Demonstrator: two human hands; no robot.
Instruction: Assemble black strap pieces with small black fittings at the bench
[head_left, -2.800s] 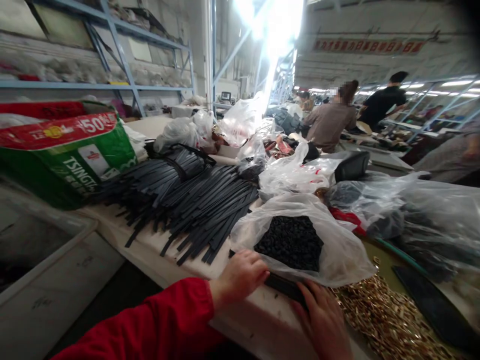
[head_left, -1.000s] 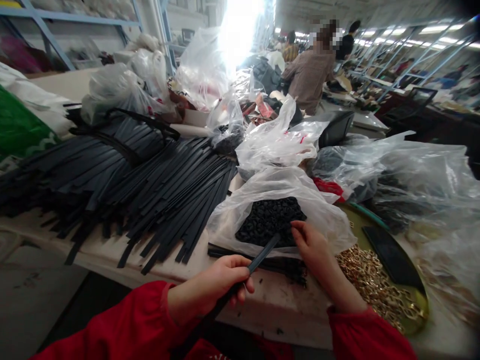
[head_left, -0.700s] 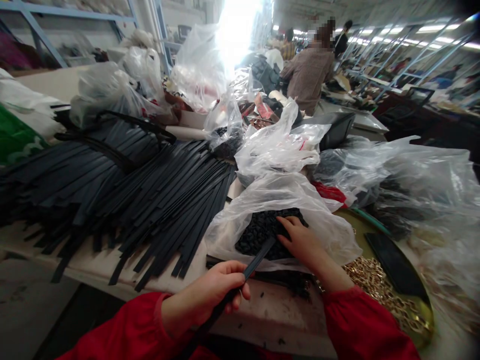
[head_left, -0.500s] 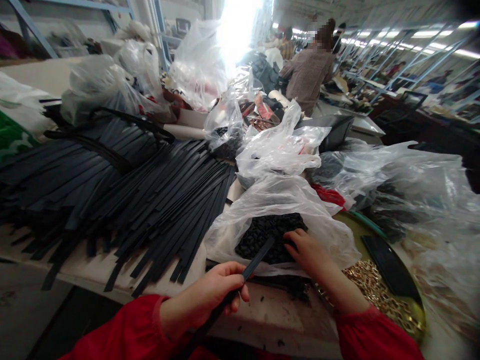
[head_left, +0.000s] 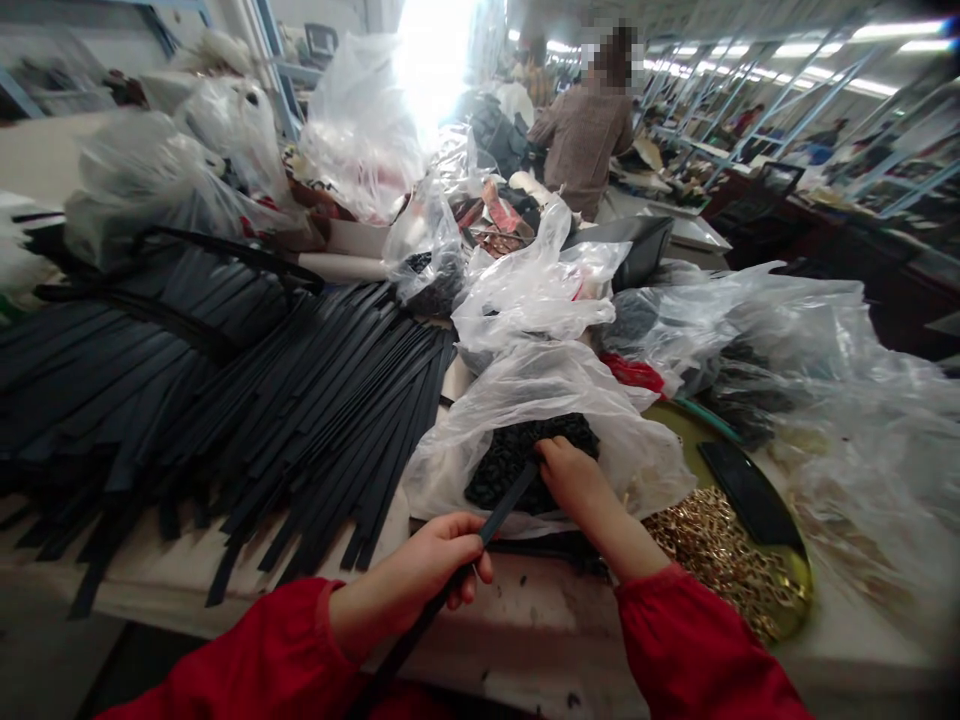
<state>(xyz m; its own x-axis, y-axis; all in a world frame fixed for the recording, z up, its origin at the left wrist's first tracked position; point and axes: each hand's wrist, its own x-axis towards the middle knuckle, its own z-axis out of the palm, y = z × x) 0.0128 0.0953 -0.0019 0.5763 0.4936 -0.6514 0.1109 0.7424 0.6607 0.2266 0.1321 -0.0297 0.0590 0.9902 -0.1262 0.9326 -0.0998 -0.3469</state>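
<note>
My left hand (head_left: 442,560) is closed around a long, flat black strap (head_left: 510,502). The strap's far end points up and to the right, over an open clear plastic bag (head_left: 465,420). Inside that bag lies a heap of small black pieces (head_left: 491,470). With its fingers pinched together, my right hand (head_left: 570,475) is at the strap's tip, above the heap. Whatever sits between those fingertips is too small and dark to make out. Left of the bag, many similar black straps (head_left: 322,400) are spread in a thick pile.
A yellow-green round tray (head_left: 799,590) at the right holds gold-coloured metal hardware (head_left: 705,540) and a dark flat piece (head_left: 750,500). More filled plastic bags (head_left: 525,290) crowd the table behind. A person (head_left: 581,140) with their back turned is farther off.
My right hand has moved left from the heap of black pieces to the strap's tip, its fingers now pinched. My left hand still holds the strap. The view has shifted slightly right.
</note>
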